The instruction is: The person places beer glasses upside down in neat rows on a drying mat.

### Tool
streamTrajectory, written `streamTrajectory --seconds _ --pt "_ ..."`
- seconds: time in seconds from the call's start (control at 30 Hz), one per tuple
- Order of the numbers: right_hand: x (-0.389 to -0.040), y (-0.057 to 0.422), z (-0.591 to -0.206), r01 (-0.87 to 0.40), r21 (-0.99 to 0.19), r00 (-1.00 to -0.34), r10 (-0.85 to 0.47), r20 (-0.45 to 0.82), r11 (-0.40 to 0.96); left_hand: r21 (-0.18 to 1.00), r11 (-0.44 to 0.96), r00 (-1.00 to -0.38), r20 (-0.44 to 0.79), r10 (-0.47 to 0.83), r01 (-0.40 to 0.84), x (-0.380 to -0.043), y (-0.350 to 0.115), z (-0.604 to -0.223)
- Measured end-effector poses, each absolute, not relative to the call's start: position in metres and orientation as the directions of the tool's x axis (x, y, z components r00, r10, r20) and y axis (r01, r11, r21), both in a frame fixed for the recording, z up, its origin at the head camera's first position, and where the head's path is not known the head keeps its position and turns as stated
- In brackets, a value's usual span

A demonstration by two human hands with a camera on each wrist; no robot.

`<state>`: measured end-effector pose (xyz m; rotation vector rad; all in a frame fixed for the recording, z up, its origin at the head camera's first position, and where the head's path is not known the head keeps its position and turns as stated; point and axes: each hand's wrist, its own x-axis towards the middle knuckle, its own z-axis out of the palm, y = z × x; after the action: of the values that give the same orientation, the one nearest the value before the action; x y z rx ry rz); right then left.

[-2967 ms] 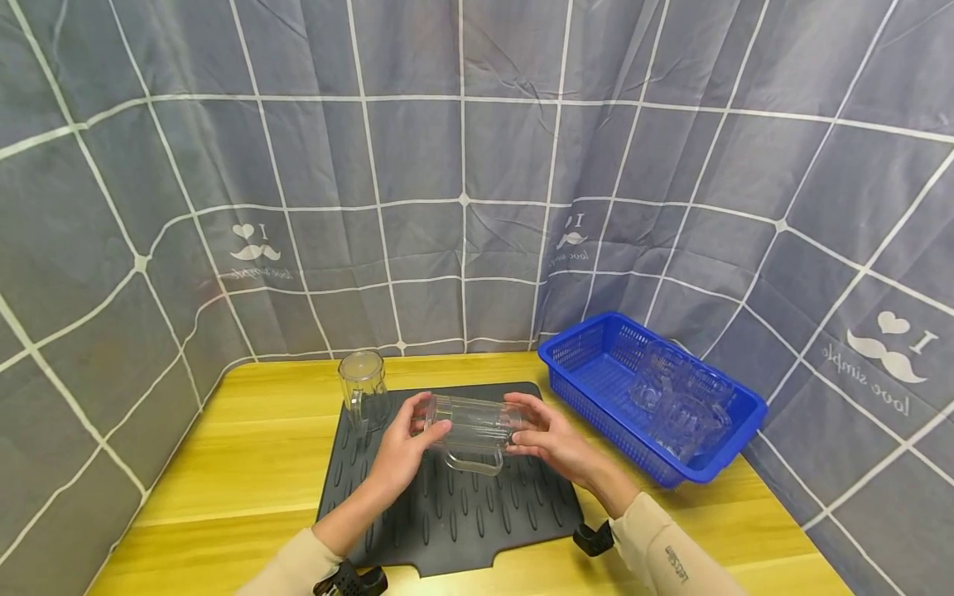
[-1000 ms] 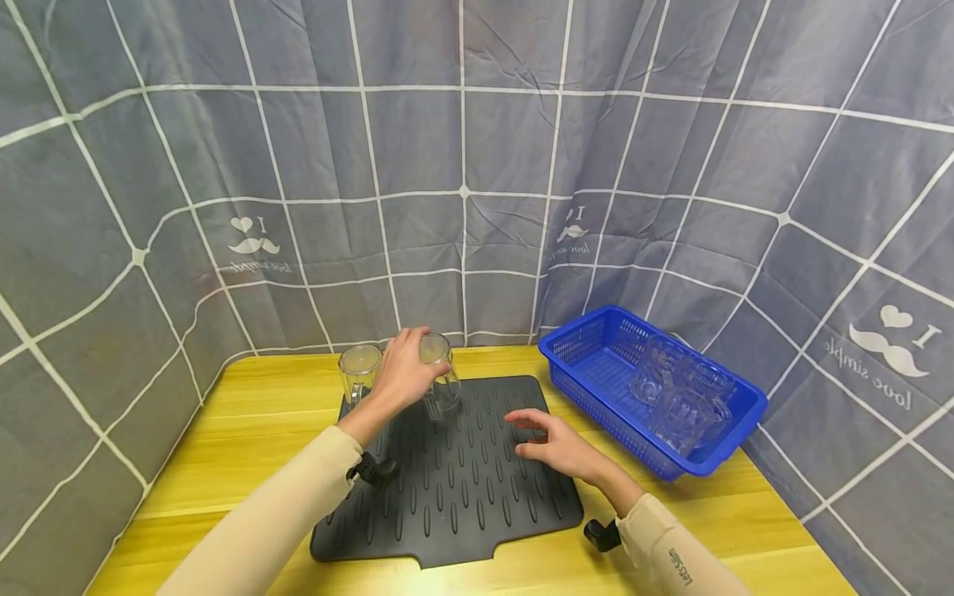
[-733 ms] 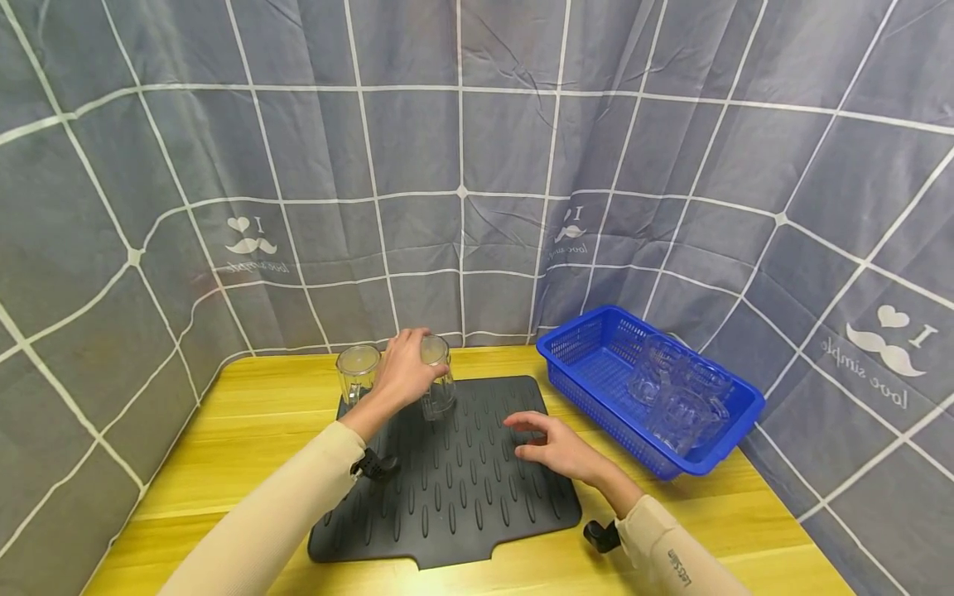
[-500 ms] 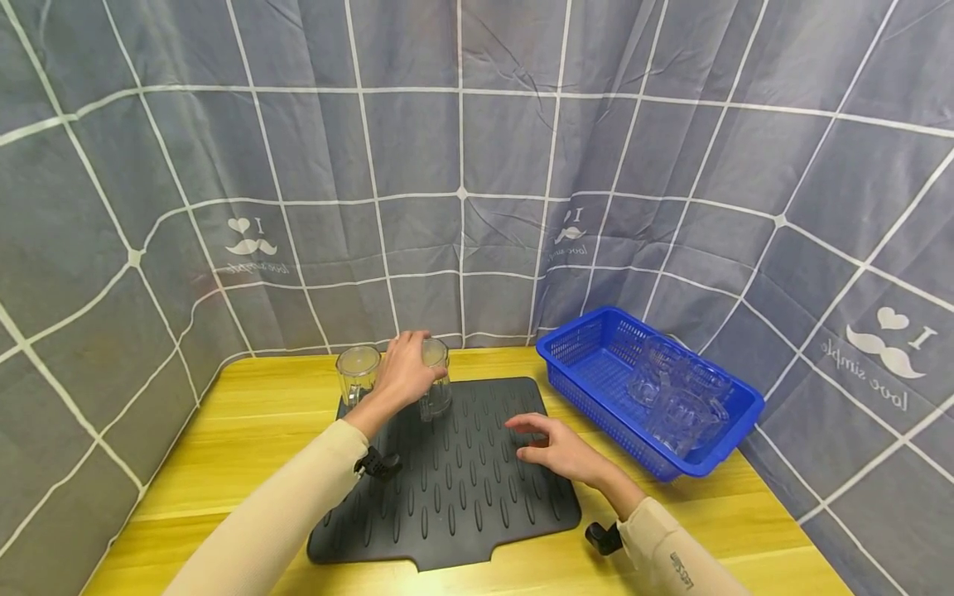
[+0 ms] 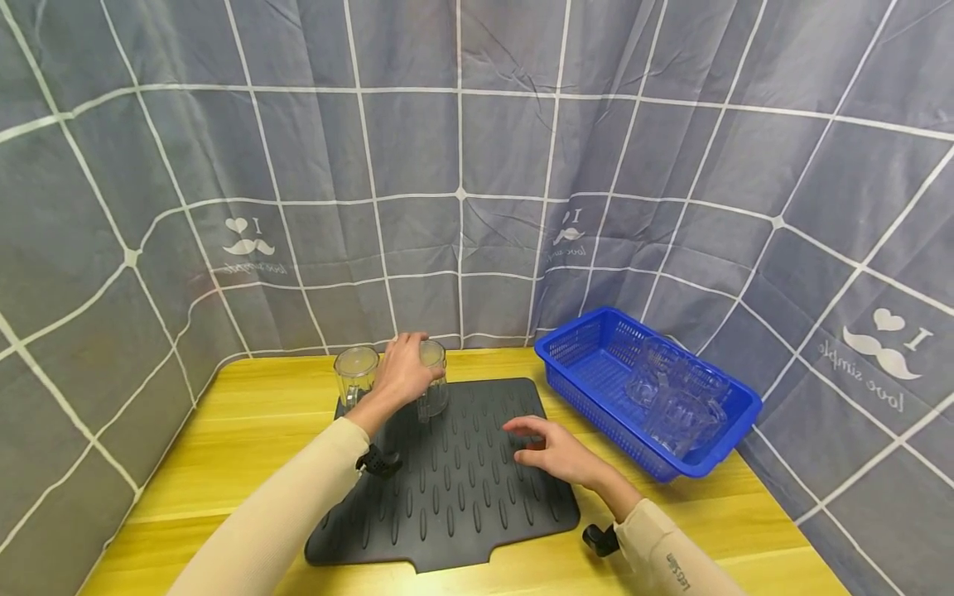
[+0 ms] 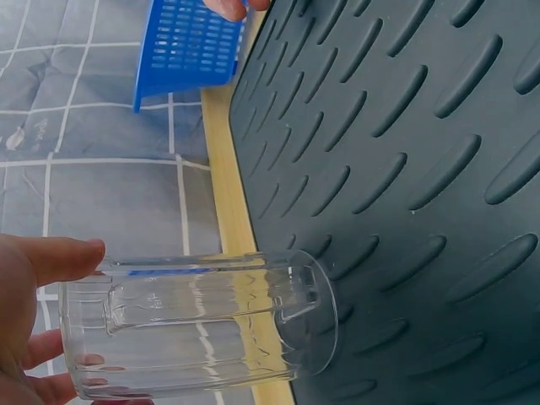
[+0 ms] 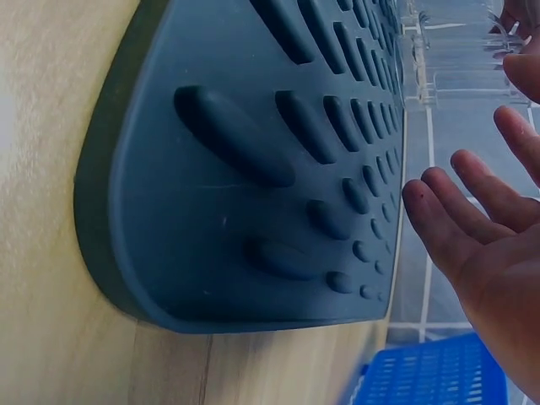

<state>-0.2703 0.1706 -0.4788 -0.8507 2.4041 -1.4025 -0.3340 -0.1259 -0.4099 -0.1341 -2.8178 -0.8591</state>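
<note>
My left hand (image 5: pixel 402 374) grips a clear glass mug (image 6: pixel 202 329) around its upper end, thumb on one side and fingers on the other. This mug stands at the back of the dark grey drying mat (image 5: pixel 447 480), its rim end down against the ribbed surface. To its left is a second glass mug (image 5: pixel 356 377), also upright at the mat's back left corner and partly hidden by my left hand. My right hand (image 5: pixel 555 451) hovers over the mat's right side with nothing in it, fingers loosely bent and thumb apart.
A blue plastic basket (image 5: pixel 589 406) stands at the right, holding several clear glass mugs (image 5: pixel 681 414) in its right end. Yellow wood-grain table (image 5: pixel 224 463) surrounds the mat. A grey checked curtain (image 5: pixel 417 165) hangs close behind the table's back edge.
Three seconds ago both hands held the mug sideways over the mat. Since then it was turned upright and moved to the back left, and my right hand let go. Lately it has shifted slightly.
</note>
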Motion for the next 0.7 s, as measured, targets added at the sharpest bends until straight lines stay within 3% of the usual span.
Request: streamTrajectory --seconds 0.7 --pt "-0.262 0.167 -0.462 -0.344 -0.863 -0.809 -0.584 0.072 0.37 0.569 0.81 -0.98 0.195 0.035 0.142 -0.338 -0.121 -0.417"
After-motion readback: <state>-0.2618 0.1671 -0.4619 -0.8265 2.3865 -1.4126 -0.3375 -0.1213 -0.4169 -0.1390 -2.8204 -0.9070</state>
